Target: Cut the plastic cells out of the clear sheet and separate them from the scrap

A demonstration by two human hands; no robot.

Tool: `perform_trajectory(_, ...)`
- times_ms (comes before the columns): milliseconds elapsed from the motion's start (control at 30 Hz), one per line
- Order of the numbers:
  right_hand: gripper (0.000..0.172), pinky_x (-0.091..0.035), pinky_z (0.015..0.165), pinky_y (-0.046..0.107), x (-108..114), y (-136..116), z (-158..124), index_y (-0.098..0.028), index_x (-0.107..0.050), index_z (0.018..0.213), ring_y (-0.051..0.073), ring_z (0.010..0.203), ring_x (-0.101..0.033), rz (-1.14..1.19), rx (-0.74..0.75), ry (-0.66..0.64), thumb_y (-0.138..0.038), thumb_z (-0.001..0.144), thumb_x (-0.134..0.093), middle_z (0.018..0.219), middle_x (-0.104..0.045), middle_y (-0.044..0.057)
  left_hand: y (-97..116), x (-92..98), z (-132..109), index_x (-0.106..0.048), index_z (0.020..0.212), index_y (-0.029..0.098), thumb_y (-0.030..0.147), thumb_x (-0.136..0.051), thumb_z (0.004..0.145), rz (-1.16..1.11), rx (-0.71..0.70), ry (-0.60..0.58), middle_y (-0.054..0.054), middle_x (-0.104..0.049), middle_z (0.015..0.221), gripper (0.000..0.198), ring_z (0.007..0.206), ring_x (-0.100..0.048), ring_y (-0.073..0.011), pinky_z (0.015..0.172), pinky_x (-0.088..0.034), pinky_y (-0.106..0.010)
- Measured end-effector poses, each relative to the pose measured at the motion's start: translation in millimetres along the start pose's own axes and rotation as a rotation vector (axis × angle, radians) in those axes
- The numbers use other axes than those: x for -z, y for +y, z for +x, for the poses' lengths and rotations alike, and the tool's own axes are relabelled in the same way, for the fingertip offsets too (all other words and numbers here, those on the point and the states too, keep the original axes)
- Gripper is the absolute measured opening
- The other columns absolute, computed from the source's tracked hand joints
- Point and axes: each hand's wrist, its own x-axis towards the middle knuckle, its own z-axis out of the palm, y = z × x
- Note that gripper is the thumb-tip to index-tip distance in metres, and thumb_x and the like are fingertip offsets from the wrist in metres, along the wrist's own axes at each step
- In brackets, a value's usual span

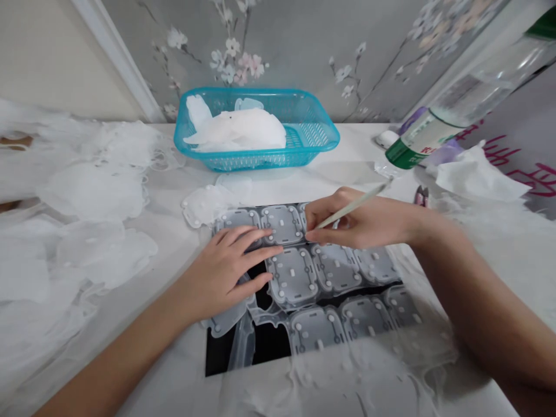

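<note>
A sheet of translucent rounded-square silicone pieces (pixel 292 276) lies over a black mat (pixel 271 341) on the white table. My left hand (pixel 230 269) rests on the sheet's left side, its fingers spread and their tips on the pieces. Pinched in my right hand (pixel 347 220) is a slim, pale pen-like tool (pixel 354 205), slanting up to the right. Its working end is hidden under my fingers at the back row of pieces. A loose translucent piece (pixel 202 205) lies just behind the left end of that row.
A blue plastic basket (pixel 324 136) with white pieces inside stands at the back. Heaped translucent sheets (pixel 87 191) cover the left side. At right are a tilted clear bottle (pixel 438 127), a crumpled white tissue (pixel 482 174) and a small dark-tipped item (pixel 421 196).
</note>
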Motion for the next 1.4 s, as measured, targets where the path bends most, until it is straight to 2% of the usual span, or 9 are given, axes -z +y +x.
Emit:
perform_trajectory(100, 0.026, -0.028, 0.047, 0.022, -0.5, -0.1, 1.4, -0.015, -0.056, 0.067, 0.006, 0.048, -0.039, -0.024, -0.037, 0.017, -0.033, 0.086, -0.053, 0.056, -0.053, -0.003, -0.2, -0.2, 0.0, -0.049, 0.131, 0.036, 0.038, -0.043, 0.093, 0.005, 0.002, -0.009, -0.001, -0.045, 0.14, 0.039, 0.125, -0.038, -0.0259, 0.098, -0.037, -0.044)
perform_trajectory(200, 0.03, -0.029, 0.045, 0.021, -2.4, 1.0, 3.2, -0.015, -0.055, 0.065, 0.006, 0.045, -0.042, 0.007, -0.055, 0.021, -0.034, 0.088, -0.051, 0.055, -0.056, -0.002, 0.0, -0.3, 0.5, -0.049, 0.13, 0.035, 0.038, -0.043, 0.093, 0.005, 0.002, -0.012, -0.001, -0.045, 0.14, 0.039, 0.125, -0.039, -0.0262, 0.097, -0.037, -0.044)
perform_trajectory(400, 0.031, -0.036, 0.047, 0.02, -5.3, 1.9, 5.5, -0.016, -0.052, 0.063, 0.01, 0.052, -0.057, 0.072, -0.077, 0.02, -0.035, 0.088, -0.05, 0.053, -0.057, -0.001, 0.2, -0.1, 1.1, -0.05, 0.13, 0.035, 0.039, -0.043, 0.093, 0.004, 0.002, -0.021, -0.001, -0.045, 0.141, 0.038, 0.125, -0.038, -0.0263, 0.097, -0.037, -0.045)
perform_trajectory(867, 0.026, -0.043, 0.046, 0.019, -13.1, 3.1, 8.3, -0.016, -0.049, 0.062, 0.012, 0.054, -0.064, 0.233, -0.129, 0.053, -0.024, 0.087, -0.049, 0.055, -0.057, -0.001, -0.1, 0.8, 0.6, -0.048, 0.131, 0.036, 0.038, -0.044, 0.093, -0.017, 0.003, -0.018, 0.0, -0.044, 0.141, 0.039, 0.126, -0.038, -0.026, 0.098, -0.037, -0.044)
perform_trajectory(1033, 0.025, -0.044, 0.046, 0.019, -13.1, 3.3, 8.8, -0.016, -0.05, 0.064, 0.012, 0.054, -0.063, 0.256, -0.128, 0.053, -0.024, 0.087, -0.049, 0.054, -0.056, -0.001, 0.0, 0.8, 1.3, -0.049, 0.13, 0.036, 0.037, -0.044, 0.092, -0.017, 0.004, -0.019, 0.0, -0.044, 0.141, 0.039, 0.125, -0.038, -0.0264, 0.098, -0.037, -0.045)
perform_trajectory(1200, 0.022, -0.04, 0.047, 0.019, -14.7, 2.0, 9.1, -0.017, -0.048, 0.064, 0.011, 0.054, -0.061, 0.223, -0.102, 0.06, -0.021, 0.085, -0.048, 0.053, -0.054, -0.002, -0.1, 0.4, 2.2, -0.049, 0.13, 0.035, 0.038, -0.044, 0.092, -0.01, 0.0, -0.018, -0.001, -0.045, 0.14, 0.039, 0.125, -0.038, -0.0262, 0.098, -0.037, -0.044)
perform_trajectory(1400, 0.018, -0.03, 0.048, 0.02, -12.3, -4.0, 9.7, -0.015, -0.049, 0.06, 0.006, 0.05, -0.044, -0.018, -0.02, 0.083, -0.012, 0.078, -0.052, 0.054, -0.053, -0.002, -0.8, -0.4, 1.1, -0.048, 0.131, 0.035, 0.039, -0.044, 0.092, 0.011, -0.011, -0.004, -0.001, -0.045, 0.139, 0.039, 0.124, -0.039, -0.0255, 0.096, -0.038, -0.043)
